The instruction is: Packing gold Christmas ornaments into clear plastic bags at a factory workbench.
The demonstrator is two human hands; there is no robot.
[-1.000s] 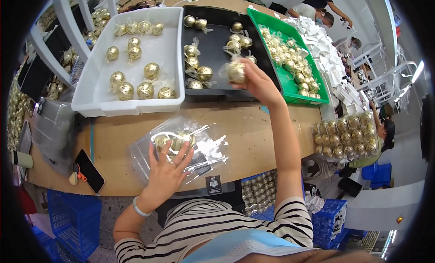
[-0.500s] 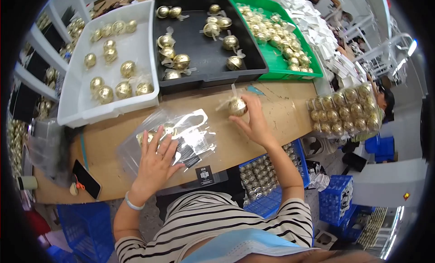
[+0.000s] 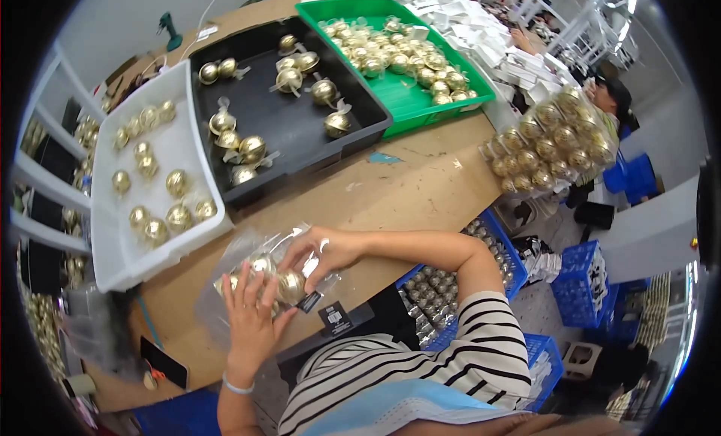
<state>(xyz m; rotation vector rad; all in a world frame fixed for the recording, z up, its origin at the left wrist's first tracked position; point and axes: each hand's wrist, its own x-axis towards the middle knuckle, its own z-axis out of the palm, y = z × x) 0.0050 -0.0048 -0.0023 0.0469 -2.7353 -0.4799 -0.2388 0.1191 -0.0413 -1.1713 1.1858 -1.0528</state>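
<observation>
**Ball (image 3: 291, 287) carried to the bag (image 3: 234, 254)**

On my feed, the right hand (image 3: 327, 248) had come across the counter (image 3: 420, 188). A second earlier it held the gold ball over the black tray (image 3: 289, 132); half a second after that it was in front of the trays; now it was at the bag, close beside the left hand (image 3: 254, 325). Its fingers and thumb curved around the ball, clamped on it as far as I could judge.

The ball was at the bag's right part, just beside the other balls (image 3: 263, 263) near the left fingertips. Glare on the plastic kept me from telling whether it lay inside or on top. The left hand had stayed on the bag, fingers spread apart, pressing rather than gripping.

I took the change to mean that the carry was over and the placing had begun. A dark card (image 3: 335, 318) lay just beside the bag, near the counter's edge.
</observation>
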